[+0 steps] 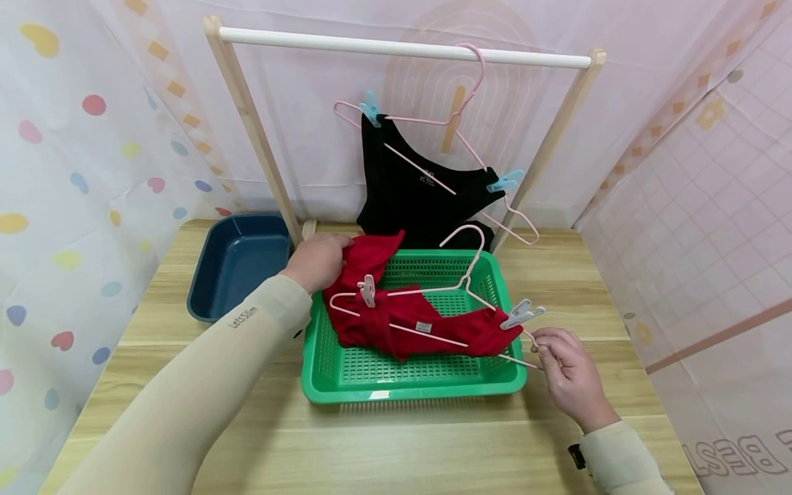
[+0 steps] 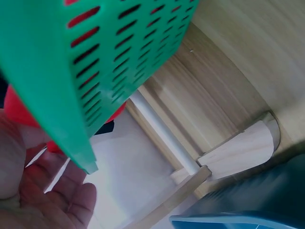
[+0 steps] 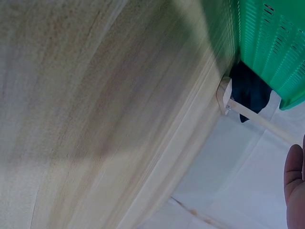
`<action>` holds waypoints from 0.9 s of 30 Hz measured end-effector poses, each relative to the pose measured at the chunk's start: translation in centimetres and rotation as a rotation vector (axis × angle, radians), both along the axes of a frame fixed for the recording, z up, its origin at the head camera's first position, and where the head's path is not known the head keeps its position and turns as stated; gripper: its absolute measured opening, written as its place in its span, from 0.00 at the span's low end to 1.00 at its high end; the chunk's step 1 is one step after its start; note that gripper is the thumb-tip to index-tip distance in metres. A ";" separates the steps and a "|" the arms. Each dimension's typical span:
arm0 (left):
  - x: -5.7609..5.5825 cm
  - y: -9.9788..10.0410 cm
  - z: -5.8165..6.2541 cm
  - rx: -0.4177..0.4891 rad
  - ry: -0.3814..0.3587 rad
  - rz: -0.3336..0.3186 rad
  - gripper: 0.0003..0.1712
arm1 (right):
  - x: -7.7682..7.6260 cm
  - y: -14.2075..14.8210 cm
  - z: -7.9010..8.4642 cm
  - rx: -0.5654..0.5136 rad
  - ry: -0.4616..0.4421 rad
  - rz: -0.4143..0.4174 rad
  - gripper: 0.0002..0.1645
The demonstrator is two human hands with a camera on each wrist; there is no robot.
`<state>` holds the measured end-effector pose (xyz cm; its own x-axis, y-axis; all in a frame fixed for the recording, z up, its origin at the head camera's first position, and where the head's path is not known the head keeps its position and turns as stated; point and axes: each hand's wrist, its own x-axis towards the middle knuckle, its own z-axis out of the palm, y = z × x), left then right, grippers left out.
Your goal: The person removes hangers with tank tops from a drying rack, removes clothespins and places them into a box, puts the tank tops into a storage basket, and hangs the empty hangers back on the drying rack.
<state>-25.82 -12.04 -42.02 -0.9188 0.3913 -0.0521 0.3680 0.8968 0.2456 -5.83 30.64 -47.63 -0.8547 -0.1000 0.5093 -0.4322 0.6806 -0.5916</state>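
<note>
A red garment (image 1: 402, 330) with a small white label lies over the green basket (image 1: 414, 393), fastened to a light pink hanger (image 1: 427, 291) by a pale pink clothespin (image 1: 368, 291) and a grey clothespin (image 1: 522, 314). At the basket's back left corner, my left hand (image 1: 317, 262) holds the bunched red cloth between thumb and fingers. Curled fingers and red cloth also show below the basket rim in the left wrist view. To the right of the basket, my right hand (image 1: 572, 375) pinches the hanger's right end. Only part of that hand (image 3: 295, 183) enters the right wrist view.
Behind the basket, a black garment (image 1: 421, 185) hangs by blue clothespins (image 1: 370, 108) from a pink hanger (image 1: 473, 82) on the rack's white bar (image 1: 346, 45). A dark blue basin (image 1: 213, 265) stands at left beside the rack's wooden post (image 1: 254, 130), on the wooden table (image 1: 427, 454).
</note>
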 end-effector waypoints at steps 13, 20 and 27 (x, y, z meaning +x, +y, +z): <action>-0.1 -0.1 0.4 0.133 -0.022 0.058 0.19 | 0.1 -0.1 -0.1 0.005 -0.008 -0.008 0.14; 0.8 -0.1 1.6 0.237 -0.087 0.035 0.18 | 0.1 0.0 -0.2 0.000 -0.011 -0.008 0.13; 2.5 0.0 2.8 0.281 -0.148 -0.034 0.18 | 0.1 0.1 -0.3 0.003 -0.010 -0.010 0.12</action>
